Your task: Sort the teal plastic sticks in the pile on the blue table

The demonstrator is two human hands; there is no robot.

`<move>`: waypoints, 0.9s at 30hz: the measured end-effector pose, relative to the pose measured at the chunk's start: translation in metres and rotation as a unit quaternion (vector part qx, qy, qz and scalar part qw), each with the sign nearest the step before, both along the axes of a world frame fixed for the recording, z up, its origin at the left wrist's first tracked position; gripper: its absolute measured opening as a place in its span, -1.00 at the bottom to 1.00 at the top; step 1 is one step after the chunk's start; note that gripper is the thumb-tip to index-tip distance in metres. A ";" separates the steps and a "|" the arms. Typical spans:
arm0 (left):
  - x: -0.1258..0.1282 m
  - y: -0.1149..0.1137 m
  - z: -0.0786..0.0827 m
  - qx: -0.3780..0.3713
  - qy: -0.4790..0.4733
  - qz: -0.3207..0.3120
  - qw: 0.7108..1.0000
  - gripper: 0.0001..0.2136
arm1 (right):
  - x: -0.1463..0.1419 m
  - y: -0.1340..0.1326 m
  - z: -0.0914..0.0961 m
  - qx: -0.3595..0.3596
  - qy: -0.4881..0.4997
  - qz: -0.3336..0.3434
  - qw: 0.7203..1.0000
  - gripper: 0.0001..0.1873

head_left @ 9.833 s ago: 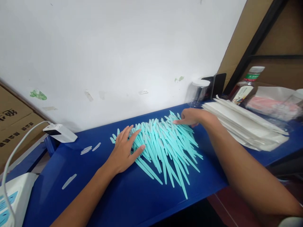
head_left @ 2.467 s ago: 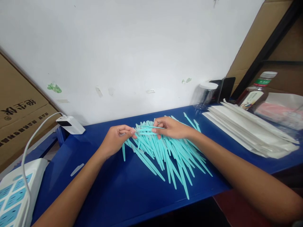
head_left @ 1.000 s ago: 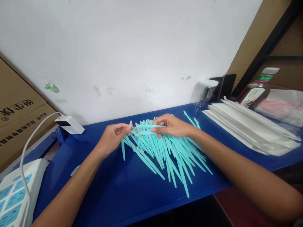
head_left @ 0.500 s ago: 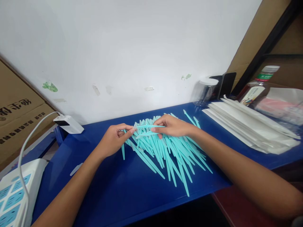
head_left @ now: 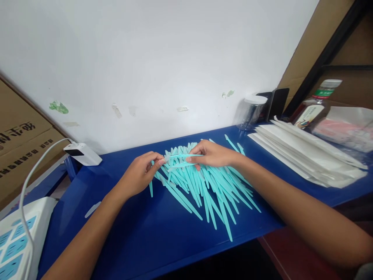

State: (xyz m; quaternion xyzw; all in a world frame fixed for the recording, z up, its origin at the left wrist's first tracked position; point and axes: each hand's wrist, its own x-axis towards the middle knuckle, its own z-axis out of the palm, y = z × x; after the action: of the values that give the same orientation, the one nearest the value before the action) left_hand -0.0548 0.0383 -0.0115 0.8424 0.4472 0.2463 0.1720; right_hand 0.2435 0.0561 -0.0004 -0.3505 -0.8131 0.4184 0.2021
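My right hand (head_left: pixel 211 154) pinches a turquoise eyebrow razor (head_left: pixel 181 155) between thumb and fingers, its blade end pointing left. A second turquoise razor (head_left: pixel 178 166) juts out just below it, near the same fingers. At the blade end, the thumb and forefinger of my left hand (head_left: pixel 145 169) close on a translucent blade cap (head_left: pixel 166 158). Whether the cap still sits fully on the blade is too small to tell. Beneath both hands lies a loose pile of similar razors (head_left: pixel 221 194), handles fanned toward the front edge. A loose translucent cap (head_left: pixel 92 209) rests beside my left forearm.
The blue table (head_left: pixel 131 237) meets a white wall. White paper-like sleeves (head_left: pixel 303 155) are stacked at right, near a lidded clear jar (head_left: pixel 251 112) and a dark bottle (head_left: pixel 313 107). At left are a white corded device (head_left: pixel 84 153), a power strip (head_left: pixel 43 217) and a cardboard box (head_left: pixel 23 132).
The view has shifted slightly. My hands keep nearly the same pose; the left fingertips sit a touch farther left of the razor's blade end.
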 end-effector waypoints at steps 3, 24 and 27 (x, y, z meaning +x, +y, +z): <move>0.000 0.000 0.001 0.028 0.036 -0.005 0.999 -0.69 | -0.001 0.000 -0.001 -0.005 -0.007 0.015 1.000 -0.57; 0.003 0.010 -0.011 -0.374 -0.521 0.119 0.758 -0.46 | -0.001 0.004 -0.004 0.008 0.053 -0.114 0.992 -0.48; 0.005 0.008 -0.013 -0.374 -0.507 0.106 0.770 -0.56 | 0.000 0.005 -0.004 0.018 0.067 -0.106 0.992 -0.46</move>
State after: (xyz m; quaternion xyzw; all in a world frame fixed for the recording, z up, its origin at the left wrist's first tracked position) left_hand -0.0494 0.0466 -0.0242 0.4120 0.4384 0.4676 0.6476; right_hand 0.2434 0.0609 -0.0046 -0.4025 -0.7634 0.4026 0.3051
